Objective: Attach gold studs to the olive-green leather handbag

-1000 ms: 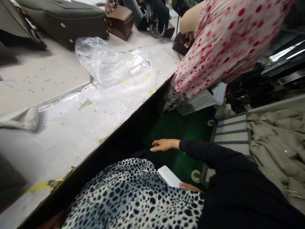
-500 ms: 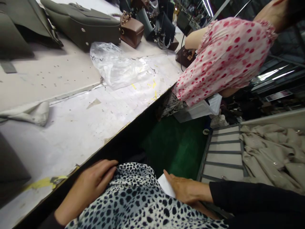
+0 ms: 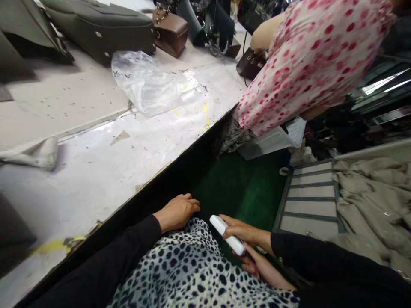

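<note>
My left hand, in a black sleeve, rests at the upper edge of the black-and-white spotted cloth over my lap. Its fingers are bent and pressed together; whether they pinch anything is hidden. To the right, a white slab-like object with rounded ends is tilted above the cloth. What looks like my right hand closes over it from above. Another hand reaches in below and touches its lower end. These two arms overlap, so whose each one is stays uncertain.
A long white worktable runs along the left, bearing a clear plastic bag, a grey bag and a brown handbag. A person in a dotted pink top stands at its far side. Beige material lies at right.
My left hand has moved right and up, with its sleeve now showing. The white object has been raised off the cloth, and the lower hand at the right now shows its fingers.
</note>
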{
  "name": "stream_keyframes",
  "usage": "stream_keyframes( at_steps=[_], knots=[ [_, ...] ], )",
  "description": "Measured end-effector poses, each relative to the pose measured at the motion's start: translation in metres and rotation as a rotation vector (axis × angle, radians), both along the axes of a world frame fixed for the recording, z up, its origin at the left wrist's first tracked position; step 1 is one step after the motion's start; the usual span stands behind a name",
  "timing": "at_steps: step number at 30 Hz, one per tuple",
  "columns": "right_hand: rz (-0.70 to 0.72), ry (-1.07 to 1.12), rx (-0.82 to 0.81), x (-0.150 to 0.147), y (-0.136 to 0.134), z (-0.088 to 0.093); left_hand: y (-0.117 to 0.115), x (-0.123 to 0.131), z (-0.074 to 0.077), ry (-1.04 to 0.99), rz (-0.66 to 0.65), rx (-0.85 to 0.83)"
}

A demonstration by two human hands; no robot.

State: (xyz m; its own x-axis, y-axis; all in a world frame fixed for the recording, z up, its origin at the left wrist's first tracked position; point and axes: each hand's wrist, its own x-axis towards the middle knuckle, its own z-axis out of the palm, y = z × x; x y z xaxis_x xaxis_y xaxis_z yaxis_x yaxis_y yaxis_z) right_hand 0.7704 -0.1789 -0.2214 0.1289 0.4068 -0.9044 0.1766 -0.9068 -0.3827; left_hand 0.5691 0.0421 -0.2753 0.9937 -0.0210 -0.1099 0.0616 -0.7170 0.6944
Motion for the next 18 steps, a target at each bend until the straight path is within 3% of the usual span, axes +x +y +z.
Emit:
stream_keyframes(
  at_steps=[4,9,11,15,18],
  knots=[
    [-0.189,0.183,0.060,-0.003,0.007,-0.020,-0.008,0.006,-0.020,0.038,-0.094,0.032],
    [-0.284,0.220,0.141,-0.002,0.021,-0.038,-0.004,-0.012,-0.020,0.000,-0.013,0.061],
    [-0.253,0.215,0.196,-0.001,0.026,-0.042,0.000,-0.021,-0.019,-0.065,0.057,0.009],
    [-0.092,0.161,0.312,0.003,0.039,-0.045,0.006,-0.033,-0.021,-0.151,0.335,-0.074],
    [0.077,0.071,0.403,0.003,0.051,-0.048,0.005,-0.034,-0.020,-0.079,0.375,-0.070]
  ],
)
